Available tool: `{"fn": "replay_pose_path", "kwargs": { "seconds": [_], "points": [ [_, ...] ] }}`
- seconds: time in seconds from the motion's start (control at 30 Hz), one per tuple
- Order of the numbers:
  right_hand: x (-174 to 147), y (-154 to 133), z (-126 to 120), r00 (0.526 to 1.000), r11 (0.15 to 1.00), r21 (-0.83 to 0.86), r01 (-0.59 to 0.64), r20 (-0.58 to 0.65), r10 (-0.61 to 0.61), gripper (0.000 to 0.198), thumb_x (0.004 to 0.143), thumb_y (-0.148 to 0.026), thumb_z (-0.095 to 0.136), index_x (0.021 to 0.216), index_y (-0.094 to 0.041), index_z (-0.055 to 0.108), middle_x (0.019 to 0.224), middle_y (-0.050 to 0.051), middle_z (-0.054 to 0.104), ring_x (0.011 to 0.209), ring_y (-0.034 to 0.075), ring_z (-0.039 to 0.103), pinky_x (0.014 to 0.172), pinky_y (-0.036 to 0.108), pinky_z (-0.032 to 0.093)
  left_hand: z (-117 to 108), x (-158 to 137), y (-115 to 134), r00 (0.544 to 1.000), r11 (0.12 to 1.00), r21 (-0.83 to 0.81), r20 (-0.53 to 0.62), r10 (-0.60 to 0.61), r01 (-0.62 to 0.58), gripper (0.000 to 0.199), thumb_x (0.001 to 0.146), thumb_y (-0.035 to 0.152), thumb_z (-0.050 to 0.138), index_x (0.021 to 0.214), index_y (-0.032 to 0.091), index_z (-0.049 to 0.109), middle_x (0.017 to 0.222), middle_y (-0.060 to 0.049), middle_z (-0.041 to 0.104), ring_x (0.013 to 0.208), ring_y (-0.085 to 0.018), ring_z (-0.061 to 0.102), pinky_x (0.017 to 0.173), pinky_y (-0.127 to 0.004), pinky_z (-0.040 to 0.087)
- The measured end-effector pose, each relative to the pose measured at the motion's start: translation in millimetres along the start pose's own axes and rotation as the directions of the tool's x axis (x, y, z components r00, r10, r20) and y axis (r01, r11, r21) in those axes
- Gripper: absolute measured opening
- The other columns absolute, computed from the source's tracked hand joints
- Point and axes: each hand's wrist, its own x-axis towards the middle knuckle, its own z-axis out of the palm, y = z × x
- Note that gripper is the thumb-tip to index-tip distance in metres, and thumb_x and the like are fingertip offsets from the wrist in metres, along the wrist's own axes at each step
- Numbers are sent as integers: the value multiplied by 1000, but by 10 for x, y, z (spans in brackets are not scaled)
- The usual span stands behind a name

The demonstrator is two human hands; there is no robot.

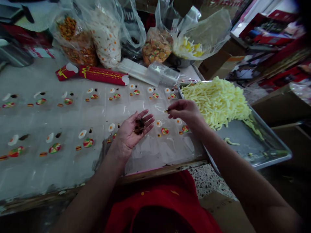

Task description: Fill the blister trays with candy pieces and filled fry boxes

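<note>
My left hand is palm up with its fingers stretched out, and several small dark brown pieces lie in the palm. To the right, my right hand pinches a small dark piece between thumb and fingertips, above the trays. Beneath both hands are rows of clear plastic trays. Small candy-like pieces lie in their compartments: fried-egg shapes, round pizza shapes, little burger shapes and dark brown pieces. My left hand hides part of the front row.
A metal tray with a heap of pale yellow strips is at the right. Along the back stand filled plastic bags, a bag of orange pieces, and a red-and-yellow packaging strip. Cardboard boxes stand farther right.
</note>
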Motion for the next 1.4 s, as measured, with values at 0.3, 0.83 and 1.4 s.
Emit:
{"fn": "replay_pose_path", "kwargs": {
  "seconds": [0.3, 0.83, 1.4],
  "points": [
    [-116, 411, -100, 871, 694, -525, 492, 304, -387, 26, 77, -7, 60, 90, -22, 77, 84, 1, 72, 73, 14, 64, 70, 27, 46, 165, 134, -26, 996, 999, -8, 77, 34, -33, 51, 103, 41, 42, 132, 5, 62, 119, -21, 72, 121, -29, 66, 98, -38, 57],
    [-159, -74, -44, 887, 757, -463, 461, 274, -372, 22, 88, -21, 66, 104, -24, 81, 81, 2, 71, 67, 13, 58, 65, 27, 44, 238, 240, -211, 989, 992, 71, 99, -110, 103, 50, 105, 42, 36, 127, 8, 65, 103, -17, 76, 97, -24, 75, 95, -40, 58],
    [-145, 267, -975, 931, 717, -617, 322, 71, -358, 10, 75, -18, 70, 82, -18, 78, 74, 2, 67, 68, 15, 58, 65, 29, 41, 356, 368, 1, 997, 984, 161, -36, -66, 71, 37, 97, 29, 50, 125, 13, 67, 116, -16, 74, 110, -28, 71, 99, -46, 57]
  ]
}}
